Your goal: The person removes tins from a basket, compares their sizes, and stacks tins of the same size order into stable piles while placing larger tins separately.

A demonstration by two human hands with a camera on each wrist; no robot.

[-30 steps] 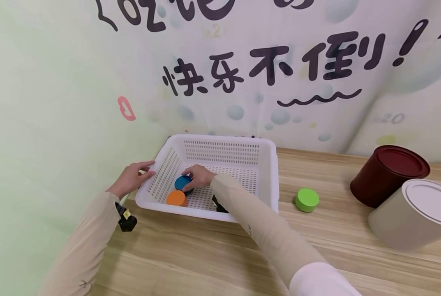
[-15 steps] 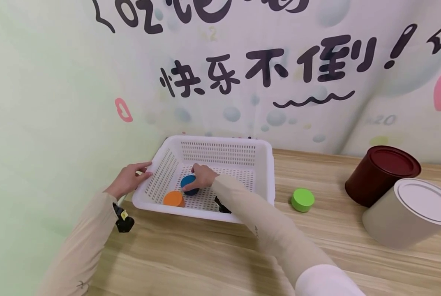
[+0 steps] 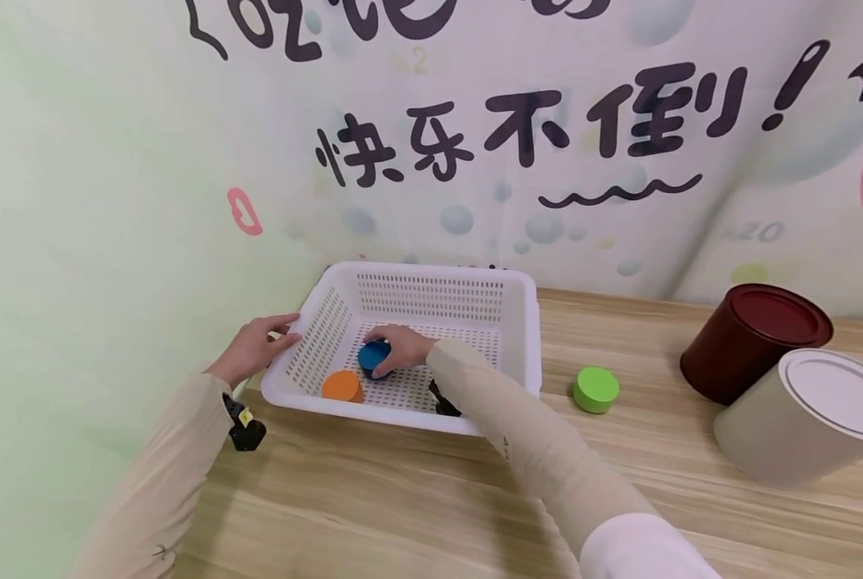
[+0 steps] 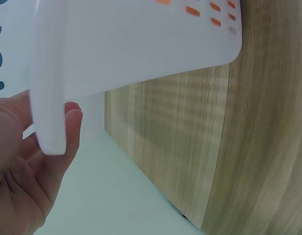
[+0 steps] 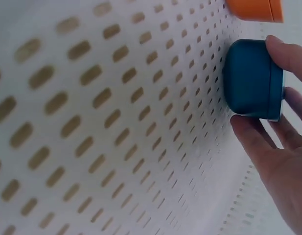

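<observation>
A white perforated basket (image 3: 523, 350) stands on the wooden table, and my left hand (image 3: 253, 350) holds its left rim. The left wrist view shows the thumb and fingers (image 4: 70, 132) on either side of the white rim (image 4: 49, 112). Inside the basket, my right hand (image 3: 405, 347) grips a small round blue tin (image 3: 372, 357) from above. In the right wrist view, thumb and fingers span the blue tin (image 5: 251, 81) near its lid, its base close over the basket floor. A similar orange tin (image 3: 342, 387) sits in the front left corner of the basket.
A small green tin (image 3: 596, 390) stands on the table (image 3: 373, 498) right of the basket. Farther right are a large dark red can (image 3: 753, 346) and a large off-white can (image 3: 800, 426). A printed cloth (image 3: 474, 217) hangs behind the table.
The blue tin has shifted a little to the right, away from the orange tin, with my right hand. My fingers have changed their hold on it. My left hand stays on the rim.
</observation>
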